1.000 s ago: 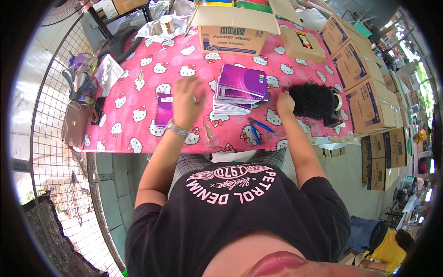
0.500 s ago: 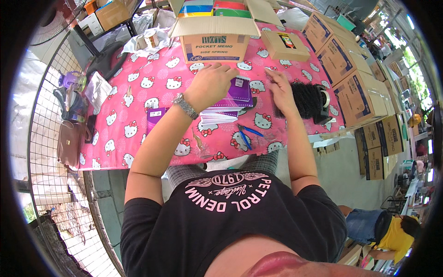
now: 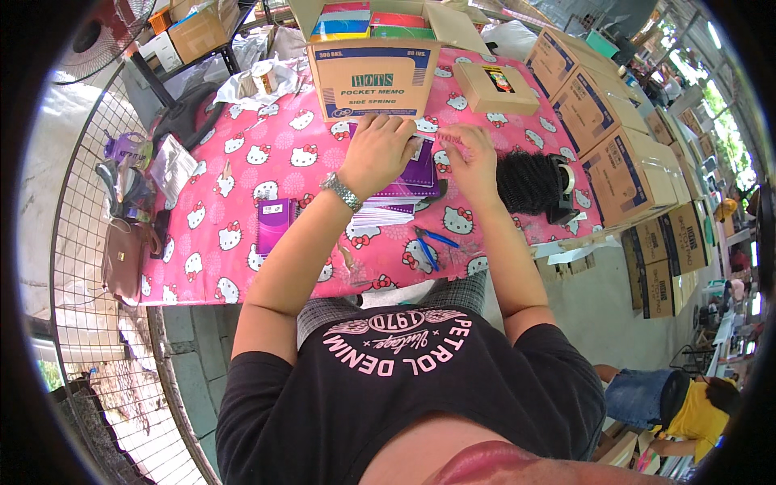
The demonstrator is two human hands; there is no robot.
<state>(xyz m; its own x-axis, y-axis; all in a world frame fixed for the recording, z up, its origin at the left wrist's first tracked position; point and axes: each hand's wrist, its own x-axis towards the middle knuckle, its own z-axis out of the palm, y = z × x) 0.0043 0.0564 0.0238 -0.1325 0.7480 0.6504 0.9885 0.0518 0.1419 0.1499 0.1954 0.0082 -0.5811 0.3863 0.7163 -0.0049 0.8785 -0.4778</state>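
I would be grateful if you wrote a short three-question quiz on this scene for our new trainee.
1. Multiple choice: what colour are the handles of the pliers lying near the notebook stack?
(a) red
(b) blue
(c) yellow

2. True or false: the separate purple notebook lies to the left of the notebook stack.

3. Fill in "left" or "right": the person's ____ grip is the nearer one to the black coiled pile.

Key:
1. (b) blue
2. True
3. Right; the right grip is nearer.
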